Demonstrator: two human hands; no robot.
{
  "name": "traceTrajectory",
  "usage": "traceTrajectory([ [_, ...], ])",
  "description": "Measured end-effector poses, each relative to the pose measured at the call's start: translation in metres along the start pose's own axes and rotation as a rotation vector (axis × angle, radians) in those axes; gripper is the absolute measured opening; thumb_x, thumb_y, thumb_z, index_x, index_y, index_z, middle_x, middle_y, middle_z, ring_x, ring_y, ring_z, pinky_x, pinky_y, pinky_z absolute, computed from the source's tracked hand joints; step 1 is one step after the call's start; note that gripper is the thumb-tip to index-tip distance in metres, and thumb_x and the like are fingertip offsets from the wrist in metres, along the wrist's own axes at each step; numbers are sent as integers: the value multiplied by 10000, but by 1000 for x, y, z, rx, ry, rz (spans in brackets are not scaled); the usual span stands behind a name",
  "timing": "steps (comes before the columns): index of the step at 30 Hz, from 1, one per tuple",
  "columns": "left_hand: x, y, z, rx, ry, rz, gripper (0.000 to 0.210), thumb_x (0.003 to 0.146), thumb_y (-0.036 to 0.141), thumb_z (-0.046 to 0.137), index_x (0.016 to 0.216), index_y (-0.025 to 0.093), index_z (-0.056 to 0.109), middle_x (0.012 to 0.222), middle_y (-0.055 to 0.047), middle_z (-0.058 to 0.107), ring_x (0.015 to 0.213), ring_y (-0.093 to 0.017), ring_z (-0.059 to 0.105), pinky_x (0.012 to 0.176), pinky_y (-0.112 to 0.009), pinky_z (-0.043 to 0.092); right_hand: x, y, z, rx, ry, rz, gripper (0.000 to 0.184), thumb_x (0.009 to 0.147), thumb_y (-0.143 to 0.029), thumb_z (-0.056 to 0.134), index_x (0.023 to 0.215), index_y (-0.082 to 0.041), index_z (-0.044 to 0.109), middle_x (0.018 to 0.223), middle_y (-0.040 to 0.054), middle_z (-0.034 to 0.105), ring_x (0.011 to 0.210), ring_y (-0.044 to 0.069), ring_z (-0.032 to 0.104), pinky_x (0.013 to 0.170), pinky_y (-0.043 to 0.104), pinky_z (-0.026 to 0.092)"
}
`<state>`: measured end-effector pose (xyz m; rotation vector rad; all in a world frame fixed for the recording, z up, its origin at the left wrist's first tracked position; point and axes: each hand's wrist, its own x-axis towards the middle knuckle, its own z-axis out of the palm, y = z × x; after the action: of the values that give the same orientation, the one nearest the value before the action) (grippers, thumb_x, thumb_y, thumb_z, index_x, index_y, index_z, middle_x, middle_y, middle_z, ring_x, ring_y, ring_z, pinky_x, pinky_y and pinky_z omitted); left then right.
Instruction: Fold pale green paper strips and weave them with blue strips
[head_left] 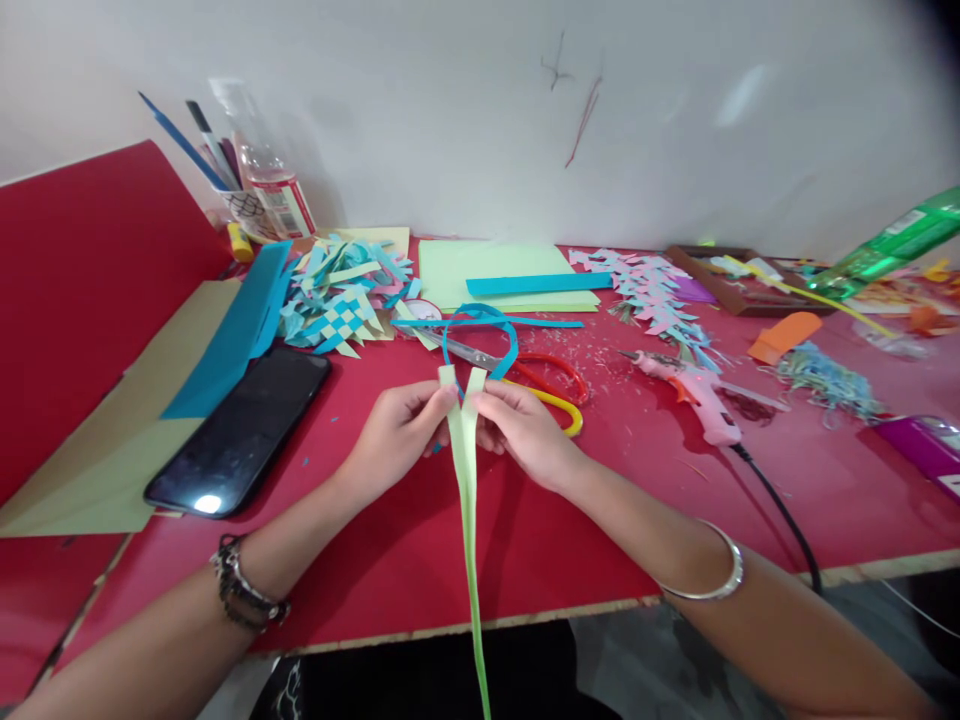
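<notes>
Pale green paper (466, 490) is hanging in a narrow length, parted at its top and dangling past the edge of the red table (360, 590). From where I'm standing, the left hand (409, 425) is pinching one upper end between thumb and fingers, the right hand (529, 430) the other. One blue strip (514, 345) is looping just beyond, near scissors (484, 357).
</notes>
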<state>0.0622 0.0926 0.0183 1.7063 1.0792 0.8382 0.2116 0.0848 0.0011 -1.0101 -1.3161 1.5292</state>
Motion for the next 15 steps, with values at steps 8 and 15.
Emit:
traceTrajectory([
  [8, -1, 1, 1, 32, -187, 120, 371, 878, 319, 347, 774, 140, 655, 614, 15, 593, 545, -74, 496, 536, -162, 376, -2, -7, 1, -44, 5, -8, 285, 793, -390, 457, 608, -174, 446, 451, -73, 422, 399, 36, 375, 393, 167, 285],
  [15, 0, 1, 1, 16, -139, 143, 378, 881, 286, 344, 729, 142, 659, 661, 4, 635, 603, -92, 534, 635, -176, 406, -1, -4, 0, -56, -18, -23, 206, 786, -298, 462, 626, -170, 474, 451, -76, 437, 407, 35, 395, 420, 175, 301],
])
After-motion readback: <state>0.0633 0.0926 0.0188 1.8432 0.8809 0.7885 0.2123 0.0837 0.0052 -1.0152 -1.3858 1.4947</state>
